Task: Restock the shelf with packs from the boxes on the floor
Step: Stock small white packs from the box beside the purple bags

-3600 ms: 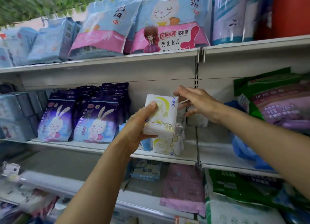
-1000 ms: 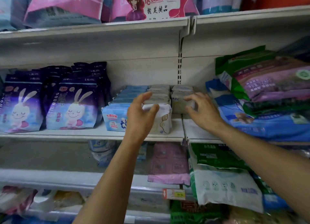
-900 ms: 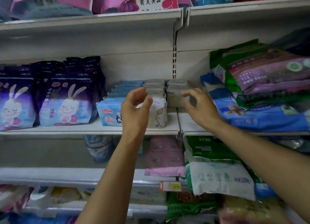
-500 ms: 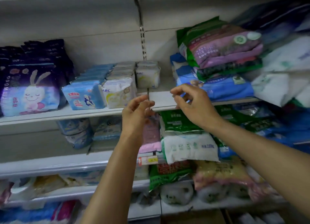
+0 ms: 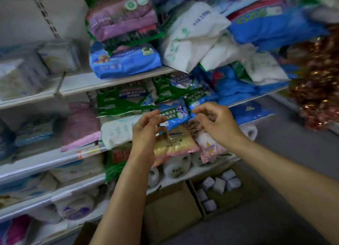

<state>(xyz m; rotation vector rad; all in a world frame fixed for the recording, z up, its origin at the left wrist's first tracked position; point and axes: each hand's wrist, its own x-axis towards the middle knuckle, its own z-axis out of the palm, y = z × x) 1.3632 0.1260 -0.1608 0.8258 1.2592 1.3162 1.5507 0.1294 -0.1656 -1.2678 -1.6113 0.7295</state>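
My left hand and my right hand hang in the air in front of the shelving, both empty, fingers loosely curled and apart. On the floor below stands an open cardboard box holding several small white packs. A second open cardboard box sits to its left, partly hidden by my left forearm. The small white packs on the shelf are blurred at the upper left, on the white shelf board.
Shelves are crowded with large soft bags: a purple and green stack, a blue bag, white bags, green bags, paper rolls. Shiny copper tinsel hangs at the right. Grey floor lies right of the boxes.
Both hands have let go of the small white packs and drawn back from the shelf. My view has swung down and right, bringing the floor boxes into sight.
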